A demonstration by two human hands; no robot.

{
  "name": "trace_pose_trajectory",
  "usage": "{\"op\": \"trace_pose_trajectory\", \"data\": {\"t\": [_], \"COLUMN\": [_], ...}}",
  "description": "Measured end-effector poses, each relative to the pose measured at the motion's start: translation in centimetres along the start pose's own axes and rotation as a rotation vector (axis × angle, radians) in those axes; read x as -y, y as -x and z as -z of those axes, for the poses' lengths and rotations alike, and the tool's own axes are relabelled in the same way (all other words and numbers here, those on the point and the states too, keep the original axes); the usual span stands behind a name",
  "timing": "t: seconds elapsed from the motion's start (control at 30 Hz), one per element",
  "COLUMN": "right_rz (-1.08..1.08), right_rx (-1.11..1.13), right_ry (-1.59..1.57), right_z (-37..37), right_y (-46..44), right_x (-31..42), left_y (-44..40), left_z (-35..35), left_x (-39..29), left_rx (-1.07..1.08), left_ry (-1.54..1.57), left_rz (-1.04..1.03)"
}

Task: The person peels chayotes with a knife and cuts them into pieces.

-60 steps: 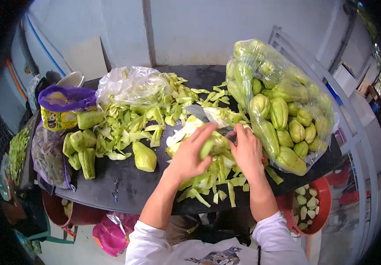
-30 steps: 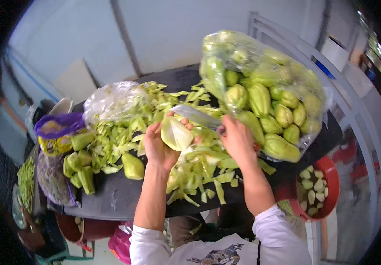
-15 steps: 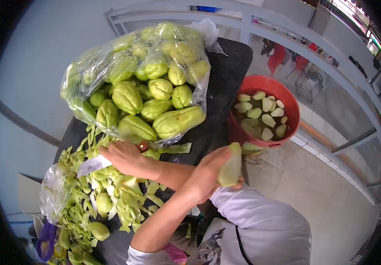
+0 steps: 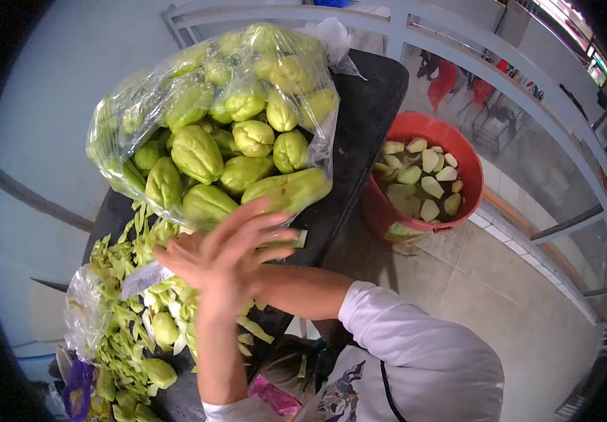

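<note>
My left hand (image 4: 243,243) is open with spread fingers, slightly blurred. It passes over my right wrist in front of the clear plastic bag (image 4: 131,105), near a large green chayote (image 4: 286,190) at the bag's mouth. Fingers of my right hand (image 4: 176,257) are closed round a knife, its handle hidden and its blade (image 4: 145,279) pointing left over the pale green peelings (image 4: 124,309). More chayotes (image 4: 198,153) fill the bag. Two smooth pale ones, a chayote (image 4: 165,330) and another chayote (image 4: 159,373), lie among the peelings.
A red bucket (image 4: 471,151) holding peeled chayotes in liquid stands on the tiled floor, right of the dark table (image 4: 367,91). Behind it runs a pale metal railing (image 4: 451,35). A crumpled plastic bag (image 4: 84,309) and a purple item (image 4: 78,390) lie at the left.
My left hand has swung left from beside the bucket to the bag, and the peeled chayote it held is gone from it. My right hand keeps the knife, nearly in place.
</note>
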State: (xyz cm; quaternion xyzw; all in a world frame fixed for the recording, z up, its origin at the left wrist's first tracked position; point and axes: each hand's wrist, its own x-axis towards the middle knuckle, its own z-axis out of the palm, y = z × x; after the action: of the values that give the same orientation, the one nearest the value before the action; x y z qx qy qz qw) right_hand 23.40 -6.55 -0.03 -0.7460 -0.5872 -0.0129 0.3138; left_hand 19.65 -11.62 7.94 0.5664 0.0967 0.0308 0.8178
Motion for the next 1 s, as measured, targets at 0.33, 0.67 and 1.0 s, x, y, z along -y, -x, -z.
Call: {"op": "trace_pose_trajectory", "data": {"t": [0.33,0.67,1.0], "right_rz": [0.069,0.026,-0.015], "right_rx": [-0.002,-0.022,0.038], "right_ry": [-0.113,-0.175,-0.19], "right_z": [1.2,2.5,3.7], "right_y": [0.1,-0.7,-0.6], "right_x": [0.1,1.2,2.4], "left_y": [21.3,23.1,17.4], "left_z": [17.7,18.3,19.5], "left_x": [-1.1,1.6,1.8], "left_rx": [-1.301,-1.101,-0.847], "left_ry": [-0.659,-1.419,-1.686], "left_rz": [-0.32,-0.001,0.238]}}
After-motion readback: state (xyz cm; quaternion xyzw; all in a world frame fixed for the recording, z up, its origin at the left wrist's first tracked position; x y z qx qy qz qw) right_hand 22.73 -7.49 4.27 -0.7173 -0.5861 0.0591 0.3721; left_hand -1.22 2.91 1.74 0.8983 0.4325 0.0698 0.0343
